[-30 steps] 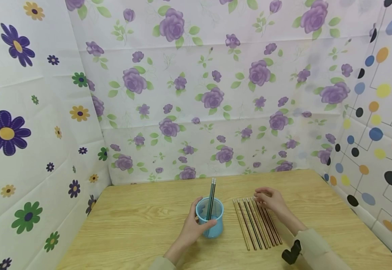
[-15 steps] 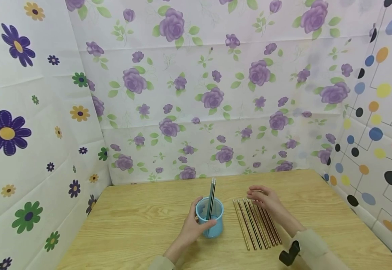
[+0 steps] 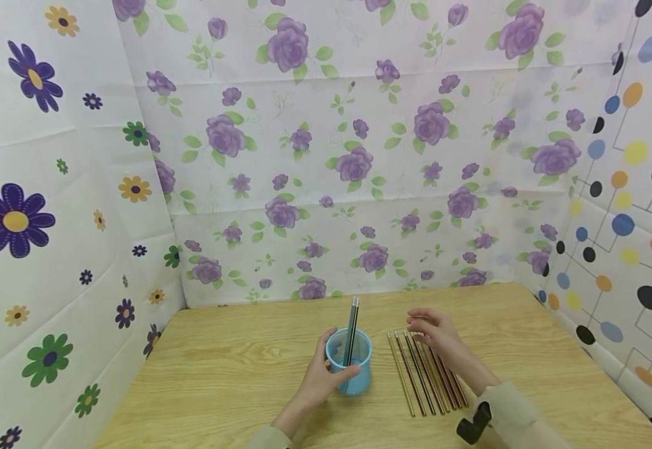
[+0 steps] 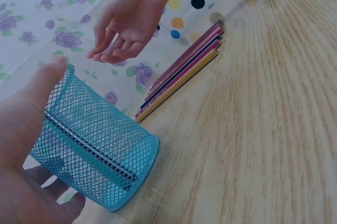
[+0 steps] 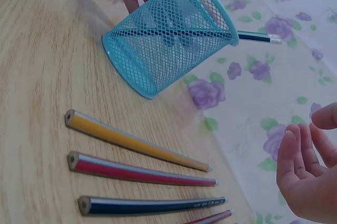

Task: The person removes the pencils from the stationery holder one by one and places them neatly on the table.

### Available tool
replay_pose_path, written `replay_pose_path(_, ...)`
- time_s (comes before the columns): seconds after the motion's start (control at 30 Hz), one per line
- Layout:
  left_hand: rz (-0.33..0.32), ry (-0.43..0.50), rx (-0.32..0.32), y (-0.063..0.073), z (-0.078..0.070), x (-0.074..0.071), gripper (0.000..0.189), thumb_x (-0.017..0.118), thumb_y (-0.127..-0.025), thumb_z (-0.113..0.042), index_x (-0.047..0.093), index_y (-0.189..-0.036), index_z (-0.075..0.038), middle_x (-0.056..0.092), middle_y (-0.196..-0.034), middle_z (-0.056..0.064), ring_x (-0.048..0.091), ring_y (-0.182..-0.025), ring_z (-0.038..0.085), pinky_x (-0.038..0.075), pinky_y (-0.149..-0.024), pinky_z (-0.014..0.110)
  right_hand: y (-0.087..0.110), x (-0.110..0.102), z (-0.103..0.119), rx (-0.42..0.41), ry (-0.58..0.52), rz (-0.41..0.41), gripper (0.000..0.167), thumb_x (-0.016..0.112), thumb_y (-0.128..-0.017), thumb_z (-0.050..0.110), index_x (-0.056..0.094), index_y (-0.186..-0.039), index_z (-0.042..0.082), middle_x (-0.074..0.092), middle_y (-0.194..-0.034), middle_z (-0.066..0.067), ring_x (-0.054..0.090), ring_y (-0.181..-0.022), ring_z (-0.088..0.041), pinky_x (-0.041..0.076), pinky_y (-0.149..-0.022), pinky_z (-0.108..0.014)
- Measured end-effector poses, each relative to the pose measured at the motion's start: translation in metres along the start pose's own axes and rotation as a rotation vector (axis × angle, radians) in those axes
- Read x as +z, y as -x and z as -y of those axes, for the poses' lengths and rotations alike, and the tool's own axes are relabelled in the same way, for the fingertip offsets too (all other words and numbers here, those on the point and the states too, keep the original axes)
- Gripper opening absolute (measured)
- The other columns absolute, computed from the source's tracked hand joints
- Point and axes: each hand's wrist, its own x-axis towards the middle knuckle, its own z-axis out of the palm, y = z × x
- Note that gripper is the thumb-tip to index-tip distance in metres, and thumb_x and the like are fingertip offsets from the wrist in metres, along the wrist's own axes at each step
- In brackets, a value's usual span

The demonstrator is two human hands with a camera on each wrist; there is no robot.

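My left hand [image 3: 319, 378] grips a light-blue mesh pencil cup [image 3: 362, 378], thumb on the near side and fingers around the far left side. The cup stands upright on the table, with dark pencils [image 3: 351, 330] leaning inside, their eraser ends above the rim. To its right lies a row of several pencils [image 3: 422, 377], eraser ends pointing away. Above those eraser ends hovers my right hand [image 3: 442, 337], fingers loosely bent and holding nothing. The right wrist view shows a yellow pencil [image 5: 137, 141], a red pencil [image 5: 139, 170] and a dark blue pencil [image 5: 150, 205], all unsharpened.
A wood-grain table [image 3: 236, 362] carries everything. Behind it hangs a purple-flowered cloth [image 3: 326, 243], with a daisy-patterned cloth [image 3: 101, 312] on the left and a dotted cloth [image 3: 612, 249] on the right. A black device [image 3: 474, 424] is strapped to my right wrist.
Over the past second my right hand has shifted a little to the left above the pencils' eraser ends. The left hand, the cup and the row of pencils have stayed put.
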Motion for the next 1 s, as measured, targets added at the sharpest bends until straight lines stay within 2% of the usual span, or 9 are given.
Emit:
replay_pose_path(0.2, 0.001, 0.003, 0.0, 0.0, 0.0, 0.0, 0.086, 0.075, -0.085, -0.029, 0.021, -0.152, -0.021, 0.037, -0.149, 0.017, 0.038, -0.135, 0.043, 0.039, -0.106, 0.059, -0.004, 0.01, -0.001, 0.002, -0.004, -0.008, 0.046, 0.061, -0.096, 0.023, 0.049, -0.132, -0.002, 0.063, -0.109, 0.007, 0.063, -0.098, -0.011, 0.052, -0.097, -0.039)
replay_pose_path(0.37, 0.001, 0.002, 0.004, 0.0, 0.001, 0.0, 0.087, 0.075, -0.085, -0.029, 0.021, -0.152, -0.021, 0.036, -0.149, 0.018, 0.038, -0.135, 0.044, 0.04, -0.105, 0.059, -0.008, 0.018, -0.002, -0.009, -0.024, -0.008, 0.047, 0.063, -0.095, 0.022, 0.049, -0.131, -0.004, 0.065, -0.113, 0.0, 0.064, -0.096, -0.01, 0.052, -0.096, -0.039)
replay_pose_path(0.6, -0.002, 0.004, 0.003, -0.001, 0.002, 0.0, 0.086, 0.075, -0.085, -0.029, 0.021, -0.152, -0.021, 0.036, -0.15, 0.018, 0.037, -0.135, 0.045, 0.039, -0.105, 0.06, -0.013, 0.029, -0.007, -0.025, -0.039, 0.007, 0.044, 0.064, -0.094, 0.021, 0.052, -0.128, -0.003, 0.063, -0.12, -0.011, 0.066, -0.098, -0.011, 0.046, -0.103, -0.05)
replay_pose_path(0.77, -0.004, 0.007, 0.008, -0.001, 0.002, 0.0, 0.085, 0.075, -0.085, -0.028, 0.021, -0.151, -0.02, 0.036, -0.149, 0.018, 0.038, -0.135, 0.044, 0.04, -0.105, 0.06, -0.012, 0.036, -0.007, -0.033, -0.038, 0.019, 0.043, 0.063, -0.095, 0.02, 0.052, -0.128, -0.003, 0.062, -0.123, -0.015, 0.066, -0.1, -0.012, 0.046, -0.104, -0.049)
replay_pose_path(1.0, -0.009, -0.007, 0.006, -0.001, 0.004, 0.0, 0.085, 0.075, -0.085, -0.029, 0.021, -0.151, -0.021, 0.037, -0.149, 0.017, 0.039, -0.135, 0.043, 0.039, -0.105, 0.059, -0.01, 0.046, -0.006, -0.012, 0.02, 0.083, 0.046, 0.064, -0.094, 0.022, 0.051, -0.132, -0.001, 0.059, -0.128, -0.016, 0.063, -0.11, -0.015, 0.05, -0.101, -0.038)
